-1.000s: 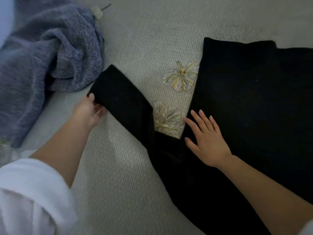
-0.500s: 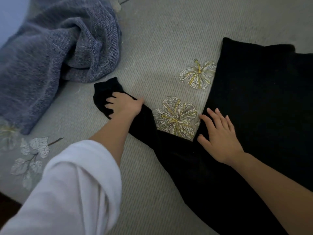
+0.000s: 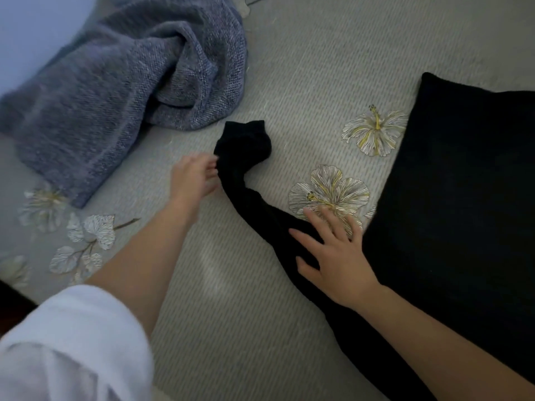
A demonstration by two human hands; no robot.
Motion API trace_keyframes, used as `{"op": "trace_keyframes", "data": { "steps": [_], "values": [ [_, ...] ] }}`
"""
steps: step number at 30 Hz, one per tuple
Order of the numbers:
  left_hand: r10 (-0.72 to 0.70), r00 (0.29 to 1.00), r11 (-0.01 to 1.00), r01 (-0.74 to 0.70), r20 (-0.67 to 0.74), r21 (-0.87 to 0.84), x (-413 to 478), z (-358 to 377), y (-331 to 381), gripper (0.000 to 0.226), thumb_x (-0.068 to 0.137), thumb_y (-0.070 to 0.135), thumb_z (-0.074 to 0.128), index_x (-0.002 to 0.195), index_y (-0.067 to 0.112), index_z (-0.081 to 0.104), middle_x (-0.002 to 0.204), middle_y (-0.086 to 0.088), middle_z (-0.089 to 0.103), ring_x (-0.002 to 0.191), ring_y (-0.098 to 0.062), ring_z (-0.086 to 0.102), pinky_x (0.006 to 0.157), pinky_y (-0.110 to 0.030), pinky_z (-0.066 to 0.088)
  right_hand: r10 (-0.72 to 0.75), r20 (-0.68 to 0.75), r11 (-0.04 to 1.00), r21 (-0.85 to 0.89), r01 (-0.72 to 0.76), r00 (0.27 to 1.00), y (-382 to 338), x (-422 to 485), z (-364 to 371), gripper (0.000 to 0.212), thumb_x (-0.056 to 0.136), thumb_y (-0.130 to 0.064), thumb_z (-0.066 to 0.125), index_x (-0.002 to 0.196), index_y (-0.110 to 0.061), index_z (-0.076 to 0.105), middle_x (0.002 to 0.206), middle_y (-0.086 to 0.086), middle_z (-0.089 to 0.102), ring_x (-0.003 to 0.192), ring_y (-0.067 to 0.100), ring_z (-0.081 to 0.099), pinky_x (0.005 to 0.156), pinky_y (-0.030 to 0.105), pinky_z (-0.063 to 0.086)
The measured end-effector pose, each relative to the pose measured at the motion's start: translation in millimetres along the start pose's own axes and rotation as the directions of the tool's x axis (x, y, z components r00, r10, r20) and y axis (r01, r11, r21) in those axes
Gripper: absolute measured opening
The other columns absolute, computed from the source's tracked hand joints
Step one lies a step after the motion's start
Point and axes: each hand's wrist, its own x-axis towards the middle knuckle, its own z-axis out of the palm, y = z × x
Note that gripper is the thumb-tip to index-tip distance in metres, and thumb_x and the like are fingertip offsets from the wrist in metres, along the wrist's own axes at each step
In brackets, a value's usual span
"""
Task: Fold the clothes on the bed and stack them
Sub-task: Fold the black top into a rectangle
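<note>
The black sweater (image 3: 463, 198) lies on the bed, its body spread flat across the 3 o'clock side of the view. Its long sleeve (image 3: 252, 204) leaves the body near 5 o'clock and runs toward 11 o'clock. It is roped into a twist and ends in a cuff (image 3: 246, 137) that curls over just above the centre. The right hand (image 3: 335, 259) lies flat on the sleeve close to where it joins the body, fingers straight and spread, pressing the cloth and gripping nothing. The left hand (image 3: 192, 180) is at the 9 o'clock edge of the sleeve, just below the cuff, with its fingertips against the fabric. It is blurred, so I cannot tell whether they pinch the cloth or merely brush it.

The risk, as I judge it, is in that twist. If the sleeve is carried across the body as it lies, the rope of fabric will likely be folded in and leave a lump that makes the stack lean. A light hold on so soft a knit could also slip and drop the cuff short. And if the right hand lifts too soon, a pull on the sleeve may drag the body out of shape.

At 10 o'clock of the cuff, near but apart from it, a grey-blue knit (image 3: 124, 82) sits in a crumpled heap, unfolded and clear of the path toward the body. The ribbed bedspread (image 3: 318, 59) shows flower prints (image 3: 373, 131) between sleeve and body. A white shirtsleeve (image 3: 66, 348) fills the 7 o'clock corner.
</note>
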Motion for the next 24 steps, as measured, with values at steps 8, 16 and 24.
{"op": "trace_keyframes", "data": {
  "steps": [8,16,24],
  "values": [
    [0.402,0.892,0.336,-0.355,0.209,0.872,6,56,-22,0.028,0.093,0.024,0.052,0.109,0.000,0.056,0.114,-0.023,0.059,0.103,-0.036,0.055,0.080,-0.036,0.039,-0.206,0.150,0.974,-0.069,0.218,0.967,-16,-5,17,0.062,0.082,-0.038,0.065,0.140,-0.022,0.048,0.144,0.004,0.048,0.136,0.024,0.040,0.109,0.048,0.030],
    [-0.309,0.945,0.857,0.227,-0.109,-0.463,32,-50,-16,0.041,0.099,0.035,0.047,0.134,0.016,0.051,0.125,-0.008,0.062,0.092,-0.019,0.065,0.060,-0.032,0.057,-0.064,0.196,0.998,0.007,0.064,0.979,-7,-8,14,0.070,0.093,-0.060,0.016,0.152,-0.026,0.002,0.159,-0.009,0.001,0.146,0.008,-0.012,0.117,0.032,-0.012],
    [-0.397,0.912,0.824,0.305,-0.102,-0.477,35,-48,-15,0.039,0.096,0.037,0.052,0.128,0.015,0.056,0.121,-0.010,0.062,0.098,-0.027,0.064,0.076,-0.043,0.056,-0.050,0.193,0.989,-0.129,0.076,0.980,4,-17,27,0.064,0.094,-0.058,0.021,0.151,-0.030,0.013,0.159,-0.004,-0.001,0.147,0.018,-0.011,0.118,0.037,-0.011]
  ]
}}
